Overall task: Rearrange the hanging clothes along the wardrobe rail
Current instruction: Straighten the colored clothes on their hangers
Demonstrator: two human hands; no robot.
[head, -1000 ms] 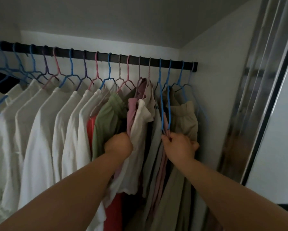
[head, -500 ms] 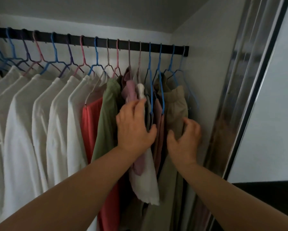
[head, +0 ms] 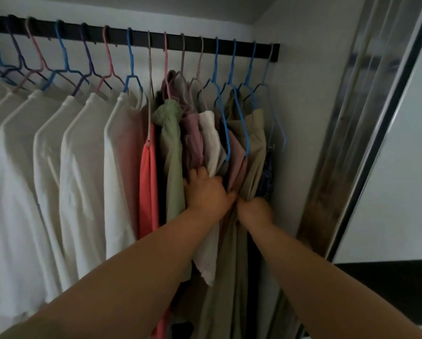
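A black wardrobe rail point(head: 192, 46) runs across the top, carrying coloured wire hangers. Several white shirts point(head: 82, 167) hang on the left. At the right end a coral garment point(head: 147, 179), a green garment point(head: 172, 155), a mauve garment point(head: 192, 138), a cream garment point(head: 211, 138), a pink garment point(head: 236, 155) and a khaki garment point(head: 256, 143) are packed together. My left hand point(head: 207, 192) presses into the fold between the mauve and cream garments, its fingertips hidden in the cloth. My right hand point(head: 254, 210), blurred, grips bunched khaki fabric just to its right.
A dark denim item point(head: 267, 172) hangs behind the khaki garment against the white side wall point(head: 302, 94). A metal sliding-door frame point(head: 351, 143) stands at the right. An empty blue hanger point(head: 278, 128) hangs last on the rail.
Both hands have dropped lower on the clothes. The left hand slid down from the garment tops into the folds. The right hand moved from open beside the khaki garment to clutching its fabric.
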